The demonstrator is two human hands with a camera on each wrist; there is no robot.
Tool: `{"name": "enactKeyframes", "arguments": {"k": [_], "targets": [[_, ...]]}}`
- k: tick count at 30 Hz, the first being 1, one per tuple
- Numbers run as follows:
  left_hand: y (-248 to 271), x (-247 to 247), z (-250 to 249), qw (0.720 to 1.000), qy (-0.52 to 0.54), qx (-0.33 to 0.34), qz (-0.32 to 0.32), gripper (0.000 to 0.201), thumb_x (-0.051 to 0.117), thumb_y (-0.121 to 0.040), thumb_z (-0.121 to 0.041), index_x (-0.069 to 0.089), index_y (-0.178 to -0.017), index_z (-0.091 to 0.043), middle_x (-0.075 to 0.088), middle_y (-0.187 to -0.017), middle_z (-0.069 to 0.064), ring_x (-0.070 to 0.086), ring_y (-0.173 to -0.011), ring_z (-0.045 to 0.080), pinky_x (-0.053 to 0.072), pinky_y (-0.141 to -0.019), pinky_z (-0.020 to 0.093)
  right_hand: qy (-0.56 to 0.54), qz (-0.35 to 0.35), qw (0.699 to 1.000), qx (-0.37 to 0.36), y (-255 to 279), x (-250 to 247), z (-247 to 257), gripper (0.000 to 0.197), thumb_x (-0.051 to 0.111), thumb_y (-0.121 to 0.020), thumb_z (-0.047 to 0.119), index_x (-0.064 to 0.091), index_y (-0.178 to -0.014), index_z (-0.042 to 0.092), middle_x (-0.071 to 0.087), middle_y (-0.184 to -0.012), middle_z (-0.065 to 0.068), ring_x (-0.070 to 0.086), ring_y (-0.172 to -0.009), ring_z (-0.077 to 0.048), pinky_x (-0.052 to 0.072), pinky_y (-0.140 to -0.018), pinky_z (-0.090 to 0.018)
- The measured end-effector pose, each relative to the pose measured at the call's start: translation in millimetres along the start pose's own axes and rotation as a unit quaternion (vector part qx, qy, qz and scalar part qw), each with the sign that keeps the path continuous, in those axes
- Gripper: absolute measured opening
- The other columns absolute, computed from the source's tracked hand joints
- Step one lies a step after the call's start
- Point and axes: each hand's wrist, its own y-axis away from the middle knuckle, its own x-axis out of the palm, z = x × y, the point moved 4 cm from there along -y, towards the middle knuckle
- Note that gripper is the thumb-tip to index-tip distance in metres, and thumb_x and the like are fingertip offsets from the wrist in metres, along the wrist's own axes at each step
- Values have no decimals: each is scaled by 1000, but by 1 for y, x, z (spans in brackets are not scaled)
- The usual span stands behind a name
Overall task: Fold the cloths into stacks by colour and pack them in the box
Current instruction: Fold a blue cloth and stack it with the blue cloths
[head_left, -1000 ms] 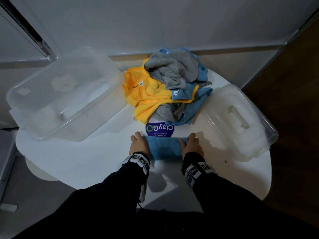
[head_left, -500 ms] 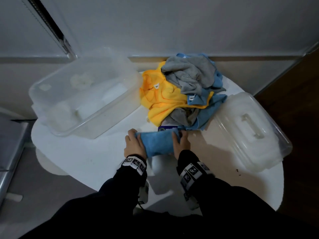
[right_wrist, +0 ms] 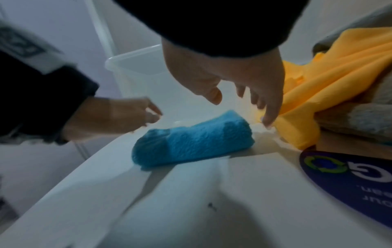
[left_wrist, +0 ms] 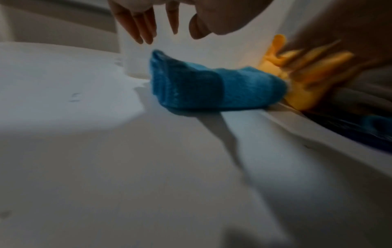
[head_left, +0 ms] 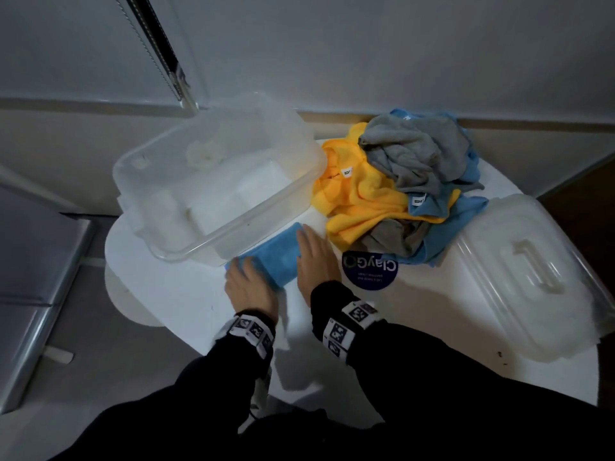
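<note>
Left hand [head_left: 248,287]: free, fingers relaxed, at the near end of the folded blue terry cloth [head_left: 276,257], holding nothing.
Right hand [head_left: 314,261]: free, fingers straight, at the cloth's far end.
Cloth's place: flat on the round white bench [head_left: 173,294], just beside the near wall of the clear plastic box [head_left: 253,221] (not in it).
Doing it well: likely square the edges, press flat, and keep it apart from the loose pile of yellow, grey and blue cloths [head_left: 392,201] so later blues stack on it.
Count: one folded cloth, one box, one clear plastic lid with a handle [head_left: 532,277], one round dark-blue sticker [head_left: 369,274]; the pile overlaps too much to count.
</note>
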Motion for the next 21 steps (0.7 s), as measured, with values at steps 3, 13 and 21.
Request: {"name": "enactKeyframes", "arguments": {"k": [3, 13, 21], "targets": [[21, 20, -15, 991, -15, 120, 58, 62, 29, -87, -36, 45, -133, 3, 41, -141, 25, 40, -132, 41, 26, -110, 50, 99, 188, 974, -79, 10, 24, 0, 58, 37, -96, 19, 18, -150, 10, 12, -160, -4, 10, -148, -18, 26, -115, -47], [-5, 41, 11, 972, -82, 186, 116, 60, 44, -86, -19, 36, -143, -2, 29, -147, 31, 29, -136, 49, 32, -108, 59, 233, 272, 933, -35, 4, 52, -37, 55, 24, -81, 23, 30, -136, 21, 52, -139, 15, 48, -129, -4, 44, -97, -39], [-8, 44, -15, 967, -109, 195, 122, 59, 51, -87, -26, 37, -145, -18, 34, -151, 14, 36, -136, 37, 34, -102, 60, 338, 320, 874, -141, -27, 34, -26, 54, 6, -98, 19, -4, -152, 18, -8, -160, 6, -6, -148, -22, 9, -117, -49]]}}
